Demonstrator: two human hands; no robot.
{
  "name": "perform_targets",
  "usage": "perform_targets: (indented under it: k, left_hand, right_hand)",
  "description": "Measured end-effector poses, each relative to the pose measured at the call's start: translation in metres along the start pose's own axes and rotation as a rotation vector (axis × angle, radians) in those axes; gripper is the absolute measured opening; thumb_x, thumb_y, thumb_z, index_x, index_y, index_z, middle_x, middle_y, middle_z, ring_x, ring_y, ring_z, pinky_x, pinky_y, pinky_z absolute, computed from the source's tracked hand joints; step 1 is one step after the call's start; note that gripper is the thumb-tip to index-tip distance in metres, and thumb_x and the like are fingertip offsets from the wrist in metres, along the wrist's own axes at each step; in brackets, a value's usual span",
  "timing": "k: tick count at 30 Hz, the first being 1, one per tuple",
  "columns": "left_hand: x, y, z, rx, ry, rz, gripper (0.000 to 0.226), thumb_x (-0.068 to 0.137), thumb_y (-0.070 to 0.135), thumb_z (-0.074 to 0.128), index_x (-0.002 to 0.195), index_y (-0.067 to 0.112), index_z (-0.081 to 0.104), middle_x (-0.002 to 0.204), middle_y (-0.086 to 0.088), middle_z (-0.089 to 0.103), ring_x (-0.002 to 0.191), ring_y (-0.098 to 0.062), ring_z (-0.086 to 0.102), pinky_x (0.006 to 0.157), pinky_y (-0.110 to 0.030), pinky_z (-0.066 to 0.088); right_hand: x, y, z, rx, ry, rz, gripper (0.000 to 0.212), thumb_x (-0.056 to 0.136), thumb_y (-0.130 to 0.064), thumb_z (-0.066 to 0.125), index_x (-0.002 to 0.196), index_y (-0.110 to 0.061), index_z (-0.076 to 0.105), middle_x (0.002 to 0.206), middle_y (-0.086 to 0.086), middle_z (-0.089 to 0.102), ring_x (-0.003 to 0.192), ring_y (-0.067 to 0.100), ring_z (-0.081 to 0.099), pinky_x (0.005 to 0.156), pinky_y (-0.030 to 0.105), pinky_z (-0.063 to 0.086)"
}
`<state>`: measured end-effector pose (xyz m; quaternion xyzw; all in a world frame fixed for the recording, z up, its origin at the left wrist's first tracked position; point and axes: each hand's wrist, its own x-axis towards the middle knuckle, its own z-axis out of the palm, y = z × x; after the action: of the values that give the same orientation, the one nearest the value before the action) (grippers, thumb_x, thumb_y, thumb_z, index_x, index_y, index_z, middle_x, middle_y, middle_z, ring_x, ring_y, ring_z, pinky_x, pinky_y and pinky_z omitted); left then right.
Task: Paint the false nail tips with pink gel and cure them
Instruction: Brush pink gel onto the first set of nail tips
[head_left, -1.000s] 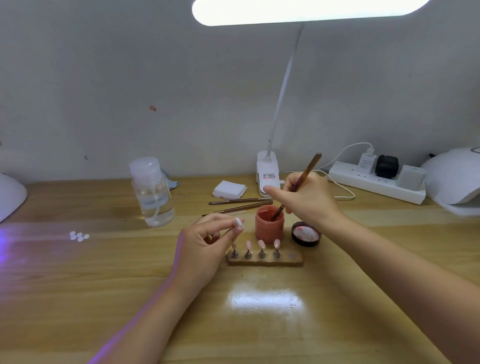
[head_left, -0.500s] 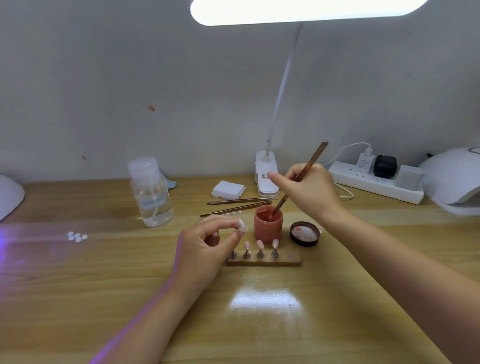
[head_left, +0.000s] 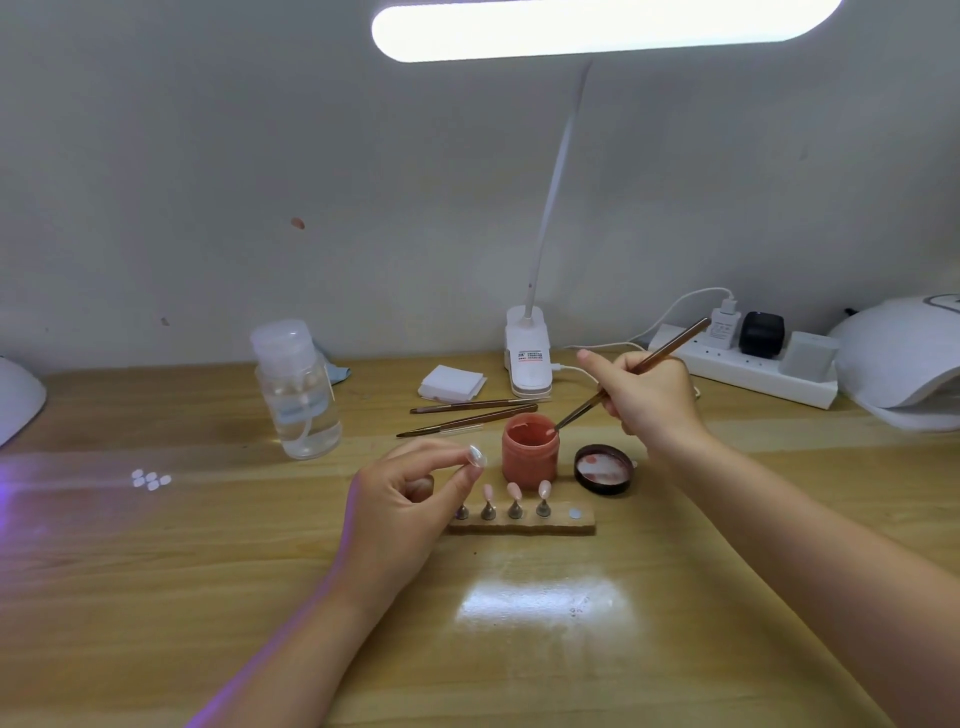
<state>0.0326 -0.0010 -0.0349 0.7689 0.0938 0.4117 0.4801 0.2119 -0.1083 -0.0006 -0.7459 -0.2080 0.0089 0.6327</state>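
My left hand (head_left: 410, 499) is nearest, thumb and forefinger pinched on a clear tip (head_left: 476, 457) held up just left of the pot (head_left: 530, 451). Behind my fingers the stand (head_left: 522, 522) runs left to right, with pink tips (head_left: 514, 491) upright on its pegs and one bare spot at its right end.

My right hand (head_left: 649, 397) is beyond the pot, fingers closed round the brush (head_left: 631, 375). Its long axis slants from upper right down to the left, bristles at the pot's rim, pointing toward the held tip. I judge the loaded bristles next cross leftward over the pot to that tip.

The lid (head_left: 604, 467) lies right of the pot. Farther back, the lamp clip (head_left: 528, 353) carries a label too small to read.
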Motion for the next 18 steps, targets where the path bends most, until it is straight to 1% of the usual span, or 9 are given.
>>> perform_targets:
  k: [3,4,8,11,18]
  left_hand:
    - [0.0000,0.0000,0.0006,-0.011,0.008,-0.013,0.011,0.071,0.020,0.066,0.079,0.020,0.073,0.085,0.008,0.070,0.037,-0.002,0.031,0.044,-0.004,0.035]
    - [0.0001,-0.0002,0.0007,-0.015,0.012,-0.019,0.011,0.071,0.021,0.066,0.079,0.021,0.073,0.085,0.008,0.070,0.037,-0.003,0.031,0.044,-0.005,0.035]
    - [0.0001,-0.0002,0.0005,-0.015,0.013,-0.027,0.011,0.071,0.024,0.065,0.079,0.024,0.073,0.085,0.010,0.070,0.037,-0.004,0.030,0.043,-0.007,0.035]
    - [-0.0003,0.0000,0.0005,-0.015,0.010,-0.023,0.012,0.071,0.025,0.065,0.079,0.024,0.073,0.085,0.011,0.070,0.037,-0.003,0.029,0.042,-0.007,0.034]
    - [-0.0005,0.0006,0.0005,0.003,0.000,-0.009,0.011,0.071,0.026,0.064,0.079,0.026,0.072,0.093,0.017,0.068,0.037,-0.003,0.031,0.042,-0.008,0.031]
  right_hand:
    - [-0.0006,-0.0017,-0.0030,-0.014,0.007,-0.004,0.046,0.085,-0.024,0.065,0.045,-0.014,0.045,0.034,-0.009,0.041,0.035,0.002,0.038,0.046,0.019,0.030]
    - [-0.0008,-0.0027,-0.0044,-0.017,0.014,-0.007,0.046,0.085,-0.023,0.065,0.045,-0.014,0.045,0.036,-0.007,0.041,0.039,0.005,0.039,0.047,0.021,0.030]
    - [-0.0004,-0.0071,-0.0099,0.008,0.037,0.025,0.044,0.085,-0.021,0.063,0.047,-0.012,0.045,0.044,-0.001,0.042,0.046,0.012,0.038,0.049,0.023,0.030]
    - [-0.0008,-0.0088,-0.0088,0.071,0.039,0.108,0.042,0.086,-0.022,0.062,0.049,-0.013,0.045,0.047,0.001,0.041,0.046,0.014,0.035,0.046,0.024,0.028]
    - [-0.0053,-0.0038,-0.0009,0.047,0.021,0.110,0.042,0.087,-0.021,0.062,0.049,-0.012,0.047,0.044,-0.001,0.042,0.046,0.012,0.037,0.049,0.023,0.028]
